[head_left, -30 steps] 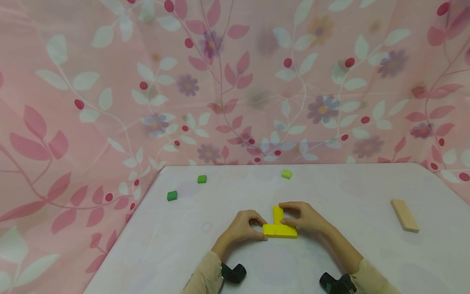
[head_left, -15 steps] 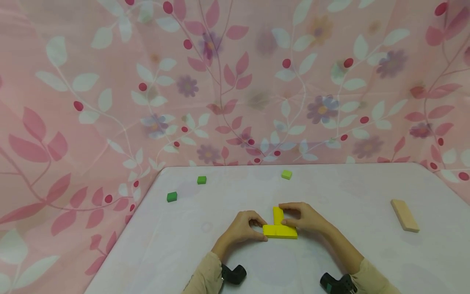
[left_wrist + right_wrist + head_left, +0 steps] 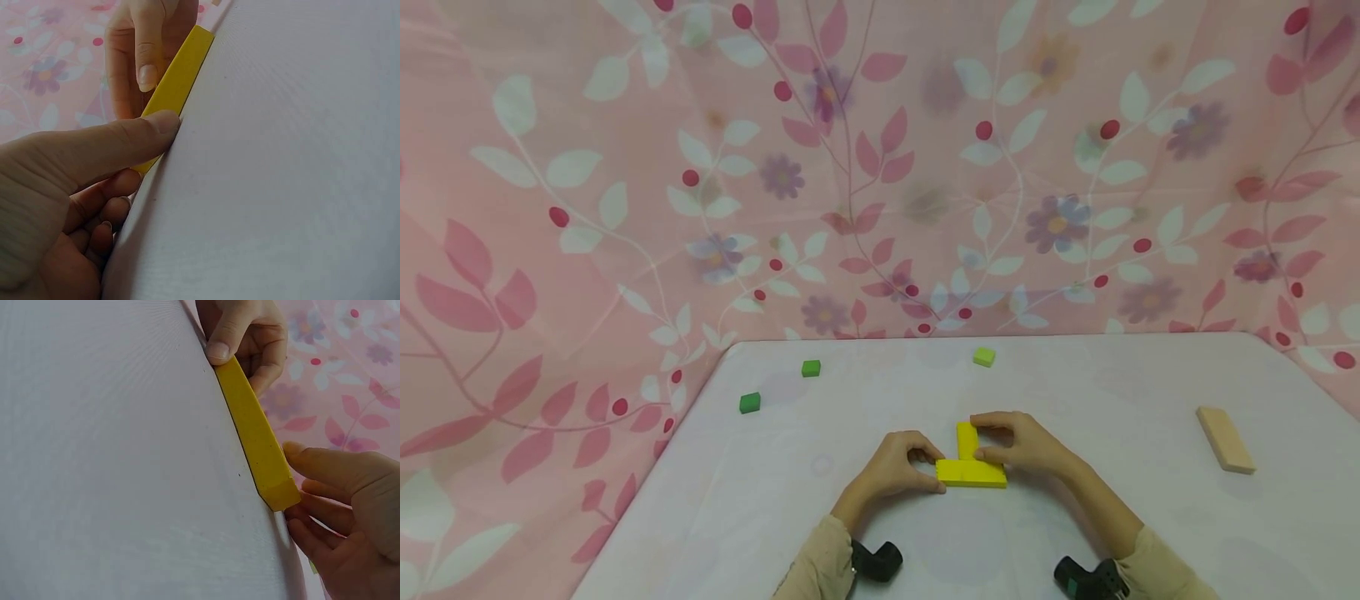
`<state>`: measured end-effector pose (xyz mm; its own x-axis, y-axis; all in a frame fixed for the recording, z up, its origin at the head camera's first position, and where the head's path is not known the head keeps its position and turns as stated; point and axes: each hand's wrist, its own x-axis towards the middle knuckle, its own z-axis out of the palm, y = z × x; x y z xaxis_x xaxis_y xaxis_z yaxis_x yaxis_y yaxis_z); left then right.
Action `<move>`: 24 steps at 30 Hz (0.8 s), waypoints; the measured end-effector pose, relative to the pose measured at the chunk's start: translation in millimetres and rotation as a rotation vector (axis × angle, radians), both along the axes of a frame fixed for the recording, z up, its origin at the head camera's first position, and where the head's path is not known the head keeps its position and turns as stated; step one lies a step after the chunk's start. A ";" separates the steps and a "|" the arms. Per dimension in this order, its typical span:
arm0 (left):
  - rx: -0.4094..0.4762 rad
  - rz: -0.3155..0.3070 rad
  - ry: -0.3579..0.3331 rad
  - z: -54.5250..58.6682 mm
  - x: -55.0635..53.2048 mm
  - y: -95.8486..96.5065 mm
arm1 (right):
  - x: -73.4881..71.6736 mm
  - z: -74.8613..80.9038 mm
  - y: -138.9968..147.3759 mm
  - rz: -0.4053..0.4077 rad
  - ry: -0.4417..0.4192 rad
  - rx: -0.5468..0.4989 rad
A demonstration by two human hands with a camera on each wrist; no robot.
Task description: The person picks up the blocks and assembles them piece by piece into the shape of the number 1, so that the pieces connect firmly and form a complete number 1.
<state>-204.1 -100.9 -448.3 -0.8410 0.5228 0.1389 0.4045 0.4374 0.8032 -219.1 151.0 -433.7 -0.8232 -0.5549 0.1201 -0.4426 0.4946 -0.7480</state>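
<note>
While both grips (image 3: 889,465) (image 3: 1028,443) hold yellow blocks (image 3: 972,473), green blocks (image 3: 750,403) beyond, wooden slab (image 3: 1225,440) at right

Yellow blocks (image 3: 971,473) look smooth and matt, the plank (image 3: 1226,440) bare wood.

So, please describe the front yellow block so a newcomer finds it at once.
On the white table, look between the left hand and right hand. The front yellow block lies there, its left end held by the left hand. Unlike the rear yellow block, which points away from the person, it runs left to right.
</note>
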 end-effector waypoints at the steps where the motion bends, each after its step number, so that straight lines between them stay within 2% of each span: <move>1: 0.001 0.001 -0.003 -0.4 -0.1 0.1 | -0.3 0.4 0.8 -0.006 0.005 0.002; 10: 0.028 0.014 -0.038 0.5 1.9 1.4 | -1.3 6.8 19.1 -0.084 0.043 0.001; 15: 0.023 0.013 -0.022 -0.2 1.5 0.7 | 0.6 10.7 34.1 -0.104 0.091 -0.017; 24: 0.000 -0.001 0.011 -1.2 0.6 -0.4 | 8.1 12.5 61.8 -0.183 0.086 -0.015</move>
<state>-203.5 -101.3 -449.6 -0.8391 0.5233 0.1487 0.4139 0.4368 0.7987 -211.0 212.8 -421.3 -0.8963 -0.3950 0.2017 -0.4093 0.5616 -0.7191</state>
